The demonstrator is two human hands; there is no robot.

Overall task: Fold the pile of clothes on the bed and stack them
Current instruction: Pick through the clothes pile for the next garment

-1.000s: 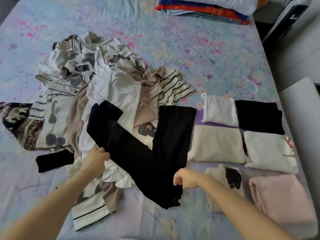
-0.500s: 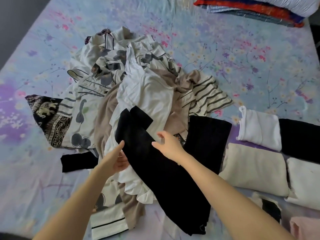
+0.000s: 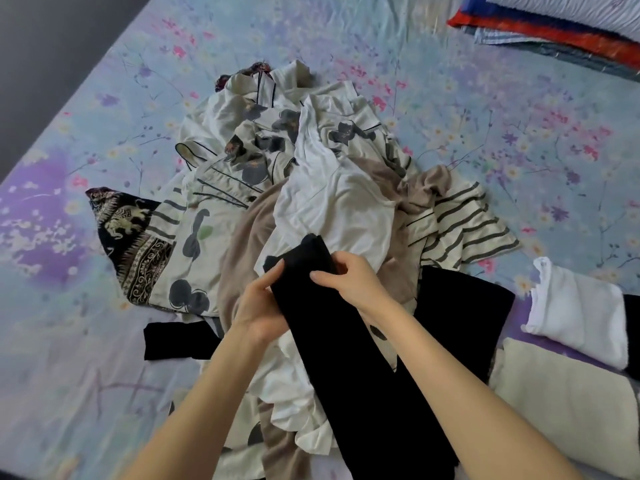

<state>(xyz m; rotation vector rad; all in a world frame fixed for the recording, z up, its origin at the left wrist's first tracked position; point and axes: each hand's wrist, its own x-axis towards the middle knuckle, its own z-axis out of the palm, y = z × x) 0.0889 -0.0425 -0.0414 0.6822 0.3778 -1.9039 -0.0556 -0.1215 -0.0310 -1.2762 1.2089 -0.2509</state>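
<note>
Both hands are on the black knit trousers (image 3: 349,362), which lie in a V on top of the unfolded clothes pile (image 3: 242,174) mid floral blue bed (image 3: 485,133): left hand (image 3: 263,306) curled round one leg's cuff end, right hand (image 3: 349,282) pinching it from the other side. Risk: the other leg sprawls just beside the folded white top (image 3: 581,313), so a hard pull sweeps it into the folded row or drags the loose white shirt (image 3: 339,202) along. Count: 1 pair of trousers, 2 legs, 3 folded pieces in view (white, cream folded piece (image 3: 561,410), black folded sliver (image 3: 633,327)); the pile's too tangled to count.
</note>
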